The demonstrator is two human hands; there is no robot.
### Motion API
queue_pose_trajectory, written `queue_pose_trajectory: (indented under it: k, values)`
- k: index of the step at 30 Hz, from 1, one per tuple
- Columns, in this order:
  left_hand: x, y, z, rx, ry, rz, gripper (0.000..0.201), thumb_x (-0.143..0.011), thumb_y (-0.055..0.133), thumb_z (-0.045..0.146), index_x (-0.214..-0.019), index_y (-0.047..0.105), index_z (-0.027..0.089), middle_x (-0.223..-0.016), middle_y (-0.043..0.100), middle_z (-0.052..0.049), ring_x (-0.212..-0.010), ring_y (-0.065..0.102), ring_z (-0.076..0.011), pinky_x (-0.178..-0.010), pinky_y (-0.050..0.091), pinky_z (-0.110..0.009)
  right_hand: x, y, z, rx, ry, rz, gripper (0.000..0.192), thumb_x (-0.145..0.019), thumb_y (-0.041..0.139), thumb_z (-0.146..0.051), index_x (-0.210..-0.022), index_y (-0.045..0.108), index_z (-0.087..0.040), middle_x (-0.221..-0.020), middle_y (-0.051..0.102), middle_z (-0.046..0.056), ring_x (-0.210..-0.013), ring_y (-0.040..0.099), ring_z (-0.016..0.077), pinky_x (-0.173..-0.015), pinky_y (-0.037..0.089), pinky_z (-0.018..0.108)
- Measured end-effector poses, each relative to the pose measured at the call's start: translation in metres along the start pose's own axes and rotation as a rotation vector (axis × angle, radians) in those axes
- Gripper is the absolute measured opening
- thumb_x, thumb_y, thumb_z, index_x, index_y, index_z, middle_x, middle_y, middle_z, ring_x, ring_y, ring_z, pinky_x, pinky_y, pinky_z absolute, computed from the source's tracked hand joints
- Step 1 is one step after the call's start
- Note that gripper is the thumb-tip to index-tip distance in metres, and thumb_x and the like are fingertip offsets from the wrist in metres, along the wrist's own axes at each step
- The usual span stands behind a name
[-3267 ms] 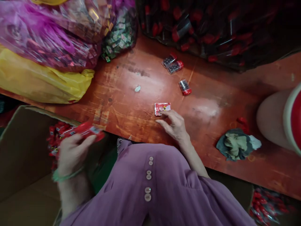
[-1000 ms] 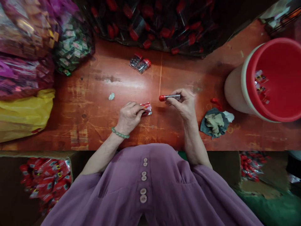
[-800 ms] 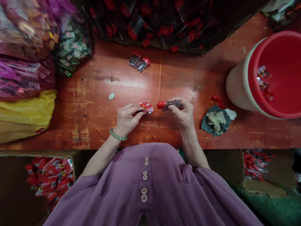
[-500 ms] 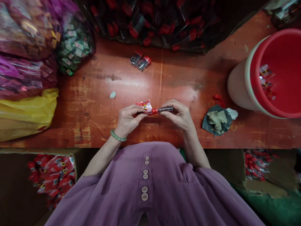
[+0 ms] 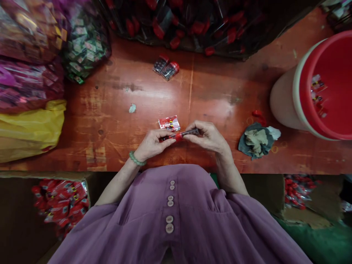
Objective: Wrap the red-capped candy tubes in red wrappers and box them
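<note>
Between my two hands is a slim dark tube with a red middle, lying roughly level above the table's near part. Thumb and fingers of my left hand pinch its left end. My right hand grips the dark right end, the fingers covering part of it. Just beyond my left fingers lies a small red and white printed packet with a yellow and black figure. Farther off, two small clear containers with red caps and dark contents rest side by side on the reddish table.
A large box of red-capped clear containers spans the back. Filled plastic bags and a yellow bag crowd the left. To the right are a crumpled cloth and a red-rimmed bucket. Boxes of red items sit below the table edge.
The tube has shifted slightly, and my right hand has moved in closer to its red middle. More of the printed packet shows beyond my left hand. The view has shifted a little.
</note>
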State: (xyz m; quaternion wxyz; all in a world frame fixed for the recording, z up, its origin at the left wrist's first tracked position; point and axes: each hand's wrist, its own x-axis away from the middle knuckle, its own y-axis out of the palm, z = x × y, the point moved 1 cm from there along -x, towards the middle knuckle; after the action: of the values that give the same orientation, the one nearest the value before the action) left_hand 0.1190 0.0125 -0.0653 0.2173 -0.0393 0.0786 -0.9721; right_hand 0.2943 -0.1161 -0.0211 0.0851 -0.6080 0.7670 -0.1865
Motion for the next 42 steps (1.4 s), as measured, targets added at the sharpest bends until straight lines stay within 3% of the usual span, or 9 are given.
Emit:
queue_pose_trajectory:
  k: [6, 13, 19, 22, 24, 29, 34, 39, 42]
  values:
    - [0.001, -0.002, 0.003, 0.096, -0.044, -0.051, 0.022, -0.082, 0.070, 0.033, -0.096, 0.076, 0.017, -0.093, 0.078, -0.006, -0.082, 0.071, -0.0173, -0.078, 0.056, -0.029, -0.005, 0.004, 0.000, -0.044, 0.084, -0.043, 0.019, -0.083, 0.072, -0.034, -0.080, 0.064, -0.017, -0.063, 0.060, -0.005, -0.055, 0.048, 0.0076, -0.052, 0.036, 0.021]
    - [0.002, 0.001, 0.005, 0.101, -0.141, -0.078, 0.029, -0.083, 0.067, 0.041, -0.088, 0.076, 0.014, -0.084, 0.076, -0.006, -0.076, 0.067, -0.0173, -0.072, 0.052, -0.027, -0.009, 0.017, 0.003, -0.318, 0.241, -0.175, 0.021, -0.084, 0.069, -0.037, -0.087, 0.062, -0.017, -0.068, 0.066, -0.003, -0.057, 0.058, 0.0097, -0.054, 0.046, 0.022]
    - [-0.001, 0.000, 0.005, 0.060, -0.085, -0.057, 0.025, -0.084, 0.065, 0.036, -0.084, 0.075, 0.014, -0.083, 0.075, -0.007, -0.076, 0.066, -0.0170, -0.072, 0.050, -0.027, -0.011, 0.020, -0.001, -0.112, 0.072, -0.120, 0.013, -0.085, 0.068, -0.027, -0.092, 0.066, -0.016, -0.076, 0.067, -0.001, -0.064, 0.058, 0.0092, -0.060, 0.045, 0.021]
    - [-0.003, -0.006, 0.007, 0.046, -0.052, -0.097, 0.024, -0.086, 0.062, 0.035, -0.088, 0.075, 0.014, -0.085, 0.076, -0.007, -0.077, 0.067, -0.0173, -0.072, 0.050, -0.028, -0.011, 0.019, 0.002, -0.224, 0.091, -0.180, 0.016, -0.086, 0.068, -0.032, -0.091, 0.063, -0.017, -0.073, 0.065, -0.002, -0.062, 0.057, 0.0094, -0.058, 0.046, 0.021]
    - [-0.003, -0.009, 0.011, -0.044, -0.017, -0.142, 0.023, -0.087, 0.060, 0.033, -0.089, 0.074, 0.014, -0.083, 0.075, -0.007, -0.074, 0.066, -0.0166, -0.070, 0.049, -0.028, -0.011, 0.020, 0.004, -0.232, 0.080, -0.204, 0.017, -0.087, 0.068, -0.033, -0.089, 0.063, -0.017, -0.073, 0.064, -0.003, -0.062, 0.056, 0.0096, -0.058, 0.045, 0.022]
    - [-0.001, -0.013, 0.019, -0.455, 0.096, -0.231, 0.024, -0.092, 0.049, 0.026, -0.089, 0.070, 0.014, -0.084, 0.072, -0.008, -0.077, 0.064, -0.0196, -0.072, 0.046, -0.032, -0.011, 0.024, 0.006, 0.020, -0.074, -0.174, 0.009, -0.088, 0.066, -0.026, -0.090, 0.065, -0.017, -0.084, 0.066, 0.001, -0.074, 0.057, 0.0122, -0.070, 0.045, 0.025]
    - [-0.001, -0.011, 0.022, -0.665, 0.133, -0.274, 0.027, -0.094, 0.045, 0.028, -0.093, 0.068, 0.013, -0.090, 0.072, -0.012, -0.086, 0.065, -0.0248, -0.080, 0.048, -0.038, -0.006, 0.032, 0.008, -0.123, 0.055, -0.192, 0.012, -0.093, 0.059, -0.028, -0.098, 0.060, -0.017, -0.081, 0.065, 0.000, -0.069, 0.058, 0.0120, -0.067, 0.047, 0.026]
    - [-0.006, -0.015, 0.025, -0.474, 0.101, -0.287, 0.022, -0.089, 0.051, 0.023, -0.096, 0.070, 0.015, -0.082, 0.071, -0.006, -0.073, 0.062, -0.0185, -0.071, 0.046, -0.031, 0.000, 0.035, 0.000, -0.003, -0.010, -0.148, 0.009, -0.093, 0.061, -0.027, -0.097, 0.059, -0.018, -0.091, 0.065, 0.003, -0.080, 0.059, 0.0141, -0.076, 0.048, 0.029]
    - [-0.006, -0.022, 0.027, -0.280, 0.013, -0.145, 0.022, -0.086, 0.063, 0.030, -0.099, 0.073, 0.016, -0.083, 0.073, -0.005, -0.073, 0.064, -0.0176, -0.072, 0.048, -0.030, 0.000, 0.035, -0.001, -0.247, 0.074, -0.131, 0.017, -0.094, 0.061, -0.035, -0.100, 0.056, -0.020, -0.081, 0.063, -0.001, -0.068, 0.059, 0.0106, -0.065, 0.049, 0.025]
